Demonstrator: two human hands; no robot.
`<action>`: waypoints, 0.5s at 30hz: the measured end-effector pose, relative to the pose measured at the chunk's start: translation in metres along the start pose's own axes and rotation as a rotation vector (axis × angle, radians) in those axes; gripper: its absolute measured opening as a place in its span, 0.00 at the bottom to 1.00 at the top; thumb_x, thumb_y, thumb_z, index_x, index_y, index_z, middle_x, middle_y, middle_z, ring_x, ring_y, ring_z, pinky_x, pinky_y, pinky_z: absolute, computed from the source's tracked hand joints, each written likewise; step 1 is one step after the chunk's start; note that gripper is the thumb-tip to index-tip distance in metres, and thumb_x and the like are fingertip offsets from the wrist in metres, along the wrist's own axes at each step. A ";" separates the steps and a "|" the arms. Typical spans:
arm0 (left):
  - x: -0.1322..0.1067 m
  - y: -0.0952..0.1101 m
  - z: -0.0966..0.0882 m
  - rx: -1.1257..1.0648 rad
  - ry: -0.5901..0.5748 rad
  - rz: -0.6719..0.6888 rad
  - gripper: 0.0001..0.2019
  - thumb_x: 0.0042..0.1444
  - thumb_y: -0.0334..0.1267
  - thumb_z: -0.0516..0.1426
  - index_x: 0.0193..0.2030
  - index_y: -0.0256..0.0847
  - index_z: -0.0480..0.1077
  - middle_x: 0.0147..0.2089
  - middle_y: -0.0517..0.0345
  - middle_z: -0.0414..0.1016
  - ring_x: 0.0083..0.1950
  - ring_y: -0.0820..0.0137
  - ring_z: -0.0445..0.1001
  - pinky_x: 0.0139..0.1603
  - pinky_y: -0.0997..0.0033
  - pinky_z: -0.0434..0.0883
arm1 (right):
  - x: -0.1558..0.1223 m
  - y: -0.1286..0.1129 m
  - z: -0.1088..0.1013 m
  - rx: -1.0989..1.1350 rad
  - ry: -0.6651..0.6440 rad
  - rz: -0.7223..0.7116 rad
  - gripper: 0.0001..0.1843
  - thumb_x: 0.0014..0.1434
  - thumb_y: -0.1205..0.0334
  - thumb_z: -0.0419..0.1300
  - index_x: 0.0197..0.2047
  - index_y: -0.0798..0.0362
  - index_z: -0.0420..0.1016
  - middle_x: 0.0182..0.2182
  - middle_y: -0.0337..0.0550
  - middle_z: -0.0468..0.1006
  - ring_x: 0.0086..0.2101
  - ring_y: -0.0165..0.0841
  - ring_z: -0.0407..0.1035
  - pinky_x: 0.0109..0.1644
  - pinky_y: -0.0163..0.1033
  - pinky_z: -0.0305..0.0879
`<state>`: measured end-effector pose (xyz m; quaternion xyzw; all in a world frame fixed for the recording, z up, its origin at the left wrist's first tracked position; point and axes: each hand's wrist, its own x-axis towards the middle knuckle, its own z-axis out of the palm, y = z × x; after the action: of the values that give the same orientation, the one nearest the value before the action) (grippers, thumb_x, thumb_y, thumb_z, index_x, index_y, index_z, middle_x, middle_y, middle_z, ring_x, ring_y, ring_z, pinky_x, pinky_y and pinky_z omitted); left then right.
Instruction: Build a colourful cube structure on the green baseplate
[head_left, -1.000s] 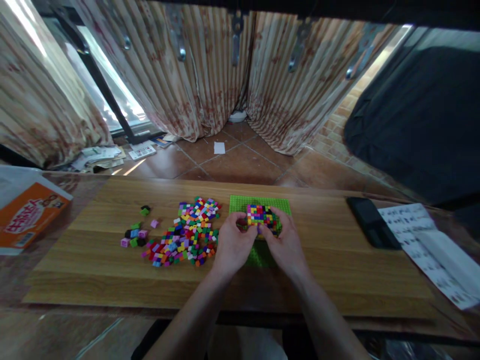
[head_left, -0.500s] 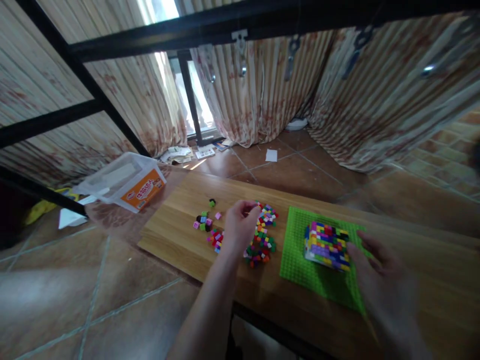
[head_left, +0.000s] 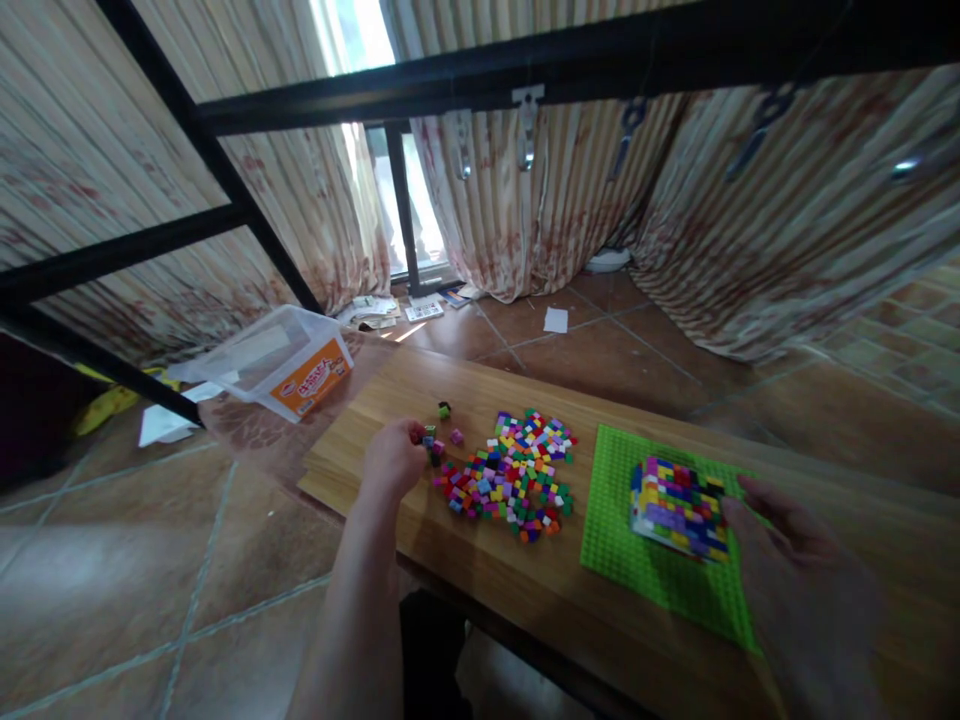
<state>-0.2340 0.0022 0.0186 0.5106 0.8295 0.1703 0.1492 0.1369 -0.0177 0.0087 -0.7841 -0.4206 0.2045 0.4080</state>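
Note:
My left hand (head_left: 394, 460) reaches over the wooden tabletop to a small cluster of pink, green, blue and black bricks (head_left: 433, 446). Its fingers are curled together at the cluster's left side, and whatever is between the fingertips is hidden. On a green studded baseplate (head_left: 600, 520) sits a blocky build of many-coloured toy bricks (head_left: 679, 505) with a whitish lower side. My right hand (head_left: 806, 580), blurred, is at the build's right edge, thumb and forefinger apart, the thumb close to or touching it. Between the hands spreads a loose pile of small coloured bricks (head_left: 510, 475).
A clear plastic tub (head_left: 262, 350) with an orange label stands beyond the table's left end. A black metal frame (head_left: 480, 85) with hanging metal clips crosses above. Papers (head_left: 371, 312) lie on the tiled floor near the curtains (head_left: 517, 230).
My left hand has moved left from the large brick pile to the small cluster, uncovering the pile. My right hand stays beside the build. The whole view has shifted slightly.

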 end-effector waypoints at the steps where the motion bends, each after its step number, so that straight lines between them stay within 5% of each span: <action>1: 0.000 0.001 0.001 0.011 -0.001 0.008 0.09 0.50 0.41 0.61 0.37 0.43 0.79 0.36 0.49 0.81 0.37 0.62 0.76 0.34 0.69 0.65 | -0.001 -0.003 0.000 0.011 -0.007 0.011 0.30 0.49 0.43 0.61 0.51 0.50 0.78 0.43 0.57 0.81 0.38 0.51 0.77 0.36 0.51 0.72; 8: 0.001 0.005 0.005 0.048 -0.016 0.022 0.10 0.53 0.38 0.58 0.40 0.43 0.79 0.40 0.48 0.81 0.41 0.61 0.77 0.38 0.68 0.67 | -0.002 -0.004 0.001 0.008 -0.023 0.038 0.28 0.48 0.44 0.60 0.50 0.49 0.78 0.44 0.55 0.81 0.41 0.50 0.77 0.40 0.50 0.71; 15: -0.002 0.015 0.007 0.111 -0.046 0.042 0.11 0.54 0.40 0.57 0.40 0.42 0.78 0.44 0.48 0.79 0.46 0.61 0.75 0.45 0.67 0.69 | 0.001 0.010 0.006 0.001 -0.001 -0.092 0.27 0.49 0.43 0.60 0.47 0.49 0.80 0.39 0.46 0.82 0.37 0.46 0.77 0.40 0.48 0.72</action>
<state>-0.2179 0.0073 0.0194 0.5393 0.8230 0.1152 0.1360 0.1382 -0.0166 -0.0029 -0.7636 -0.4564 0.1860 0.4172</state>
